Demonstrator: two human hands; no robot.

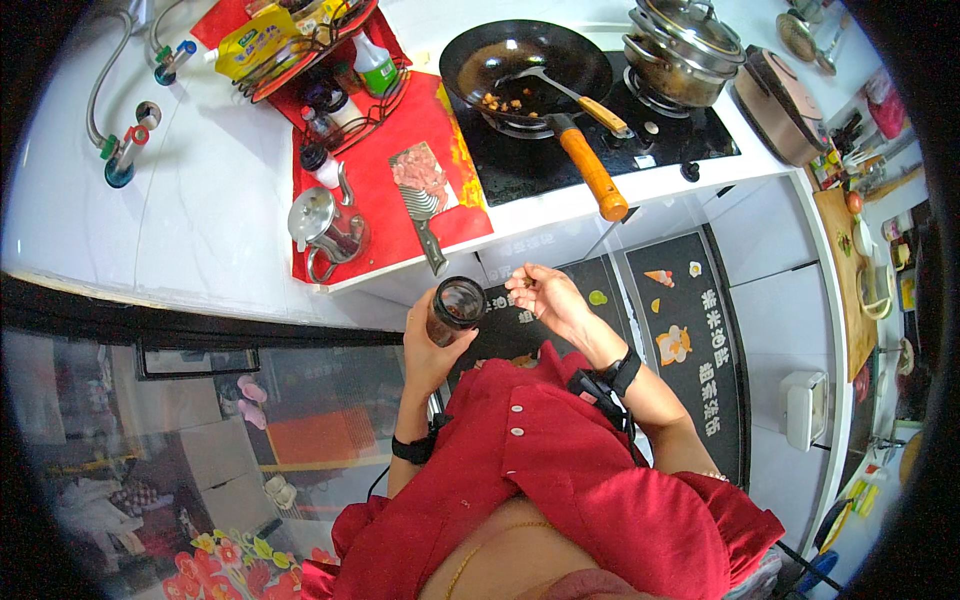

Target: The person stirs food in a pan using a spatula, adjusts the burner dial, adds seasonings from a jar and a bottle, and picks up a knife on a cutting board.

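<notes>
My left hand is wrapped around a clear jar with a black rim. Its mouth faces up, and dark reddish bits show inside. To its right, my right hand is turned palm up with curled fingers, holding a small brown piece, perhaps a dried spice. Beyond the jar, a cleaver lies on a red mat, its handle over the counter edge. Cut raw meat rests on its blade. Farther off, a black wok contains browned bits and a spatula.
The wok's wooden handle juts past the front of the gas hob. A lidded steel pot stands on the right burner, beside a rice cooker. An oil pot and several bottles are left of the cleaver.
</notes>
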